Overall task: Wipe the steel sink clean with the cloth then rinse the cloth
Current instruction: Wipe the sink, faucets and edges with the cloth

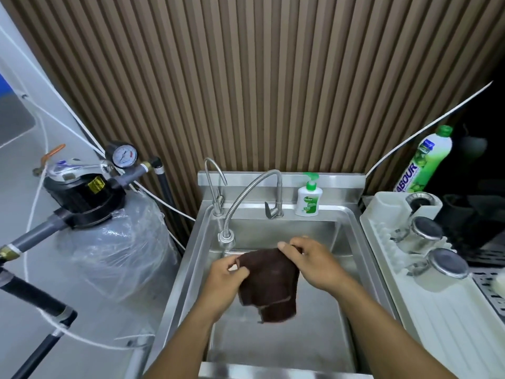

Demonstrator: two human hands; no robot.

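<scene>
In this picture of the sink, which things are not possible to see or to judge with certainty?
All in the head view:
- The drain of the sink: not visible; the cloth covers the middle of the basin.
- Water from the flexible tap: too faint to tell whether it runs.
- The pressure gauge reading: too small.
- The start of the green bottle label: hidden behind the white rack.

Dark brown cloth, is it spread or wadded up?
Spread, loosely: the dark brown cloth hangs open between the left hand and right hand.

Single head-worn wide-angle view, forward and down.
Close above the steel sink [273, 346], facing the slatted wall [273, 77] behind it; straight lines bow at the edges.
</scene>
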